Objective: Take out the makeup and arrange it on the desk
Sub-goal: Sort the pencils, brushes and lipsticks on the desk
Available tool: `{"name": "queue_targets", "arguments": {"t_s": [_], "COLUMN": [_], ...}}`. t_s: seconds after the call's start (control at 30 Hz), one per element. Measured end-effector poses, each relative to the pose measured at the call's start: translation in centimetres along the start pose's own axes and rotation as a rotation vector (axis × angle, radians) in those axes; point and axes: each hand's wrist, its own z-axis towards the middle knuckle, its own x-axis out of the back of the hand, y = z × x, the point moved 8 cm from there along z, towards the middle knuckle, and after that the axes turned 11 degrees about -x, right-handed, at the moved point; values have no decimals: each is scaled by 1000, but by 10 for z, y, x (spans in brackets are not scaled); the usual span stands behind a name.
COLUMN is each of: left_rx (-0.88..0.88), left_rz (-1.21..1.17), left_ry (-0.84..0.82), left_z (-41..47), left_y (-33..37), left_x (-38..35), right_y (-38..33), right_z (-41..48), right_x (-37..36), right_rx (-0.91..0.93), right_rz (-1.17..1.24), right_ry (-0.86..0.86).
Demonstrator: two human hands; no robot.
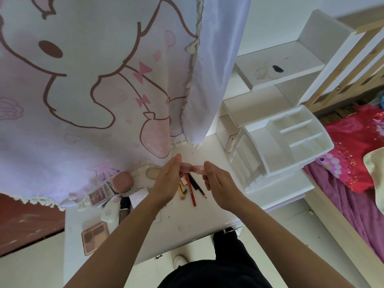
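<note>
Both my hands are raised over the white desk [187,221] and hold small pale-pink makeup pieces between them. My left hand [166,183] grips one pink piece [184,167]; my right hand [218,183] grips the other [198,169]. The two pieces are close together, almost touching. Under my hands lie a red pencil [191,191], a black pencil [197,185] and a small brush [182,193]. At the left of the desk lie a pink round compact [122,180], two eyeshadow palettes [98,196] [94,235], a white tube [110,210] and a dark bottle [124,208].
A white empty organizer [278,146] with compartments stands at the desk's right. A cartoon-print curtain [93,80] hangs over the back and left of the desk. White shelves [280,65] rise behind; a bed with a red cover [353,152] is on the right.
</note>
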Motion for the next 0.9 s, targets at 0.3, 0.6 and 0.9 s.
{"name": "queue_targets", "arguments": {"t_s": [0.3,0.6,0.9], "left_rx": [-190,-229,-202], "left_rz": [245,283,264], "left_ry": [197,161,110], "left_z": [-5,-5,-5], "left_y": [9,13,18], "left_x": [7,9,9], "right_y": [-14,-6,-28], "right_z": [0,-3,-12], "right_x": [-1,-7,2], "right_rx": [34,21,166], "right_rz": [-35,-27,-183], "right_ry": [-11,-47,-52]}}
